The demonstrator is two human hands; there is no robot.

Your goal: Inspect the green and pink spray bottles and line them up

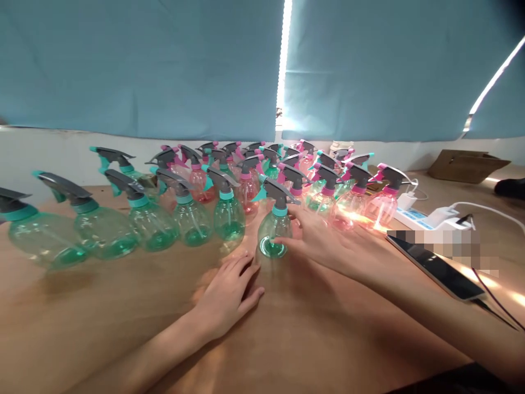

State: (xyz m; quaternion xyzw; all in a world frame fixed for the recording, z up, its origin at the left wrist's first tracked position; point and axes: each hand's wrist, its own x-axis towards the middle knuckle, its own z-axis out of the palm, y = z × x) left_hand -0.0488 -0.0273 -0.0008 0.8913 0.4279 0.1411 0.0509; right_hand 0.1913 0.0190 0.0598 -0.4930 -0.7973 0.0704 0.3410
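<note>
A green see-through spray bottle [274,232] with a grey trigger head and teal collar stands upright on the wooden table. Around its right side wraps my right hand [314,232], the thumb in front and the fingers partly hidden behind the bottle. My left hand [229,293] lies on the tabletop just in front and to the left, palm down, fingers stretched out and holding nothing. Left of the held bottle runs a row of similar green spray bottles [194,224]. Pink spray bottles [348,208] and more green ones crowd together behind.
A white power strip [414,220] with plugged-in chargers and cables lies on the right. Nearer me is a dark phone [438,268] with a cable attached. An open cardboard box [465,166] sits at the back right. Blue blinds [139,71] hang behind the table [135,323].
</note>
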